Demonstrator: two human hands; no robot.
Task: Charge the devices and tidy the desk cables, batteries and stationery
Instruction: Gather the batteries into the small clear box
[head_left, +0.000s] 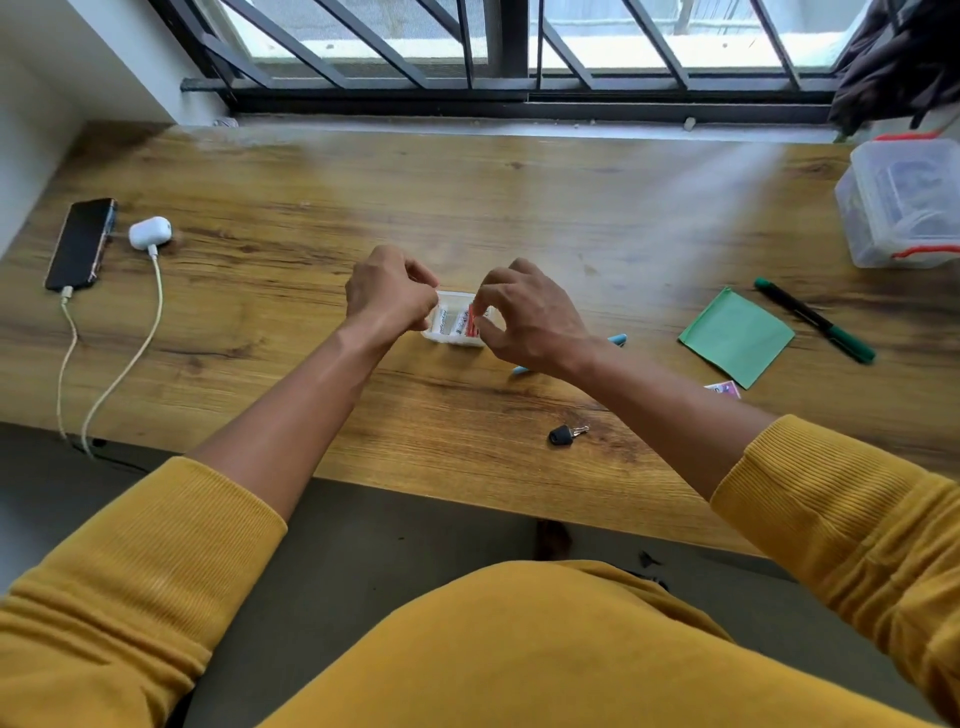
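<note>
**Spotter:** What have the hands got?

**Me:** Both are on the small clear battery case, mid-desk. My left hand has its fingers curled in, pinching the case's left edge. My right hand is curled over the right end, thumb and fingertips pinched at that edge. I think it's the rim or a lid it has, but the fingers cover the contact, so I won't swear to it.

**Spotter:** Where's the load sitting?

**Me:** The batteries, white with red ends, lie side by side in the case, long axes running away from me, directly between the two grips. Neither hand is nearer; the case sits square between them on the wooden desk.

**Spotter:** Arm pose?

**Me:** Forearms converge in a V from the mustard sleeves, wrists raised, knuckles up.

**Spotter:** And further out?

**Me:** A blue pen lies under my right wrist, a key nearer me. Right: green paper, green marker, lidded clear tub. Far left, phone and earbud case each have a cable plugged in, so charging looks handled.
</note>
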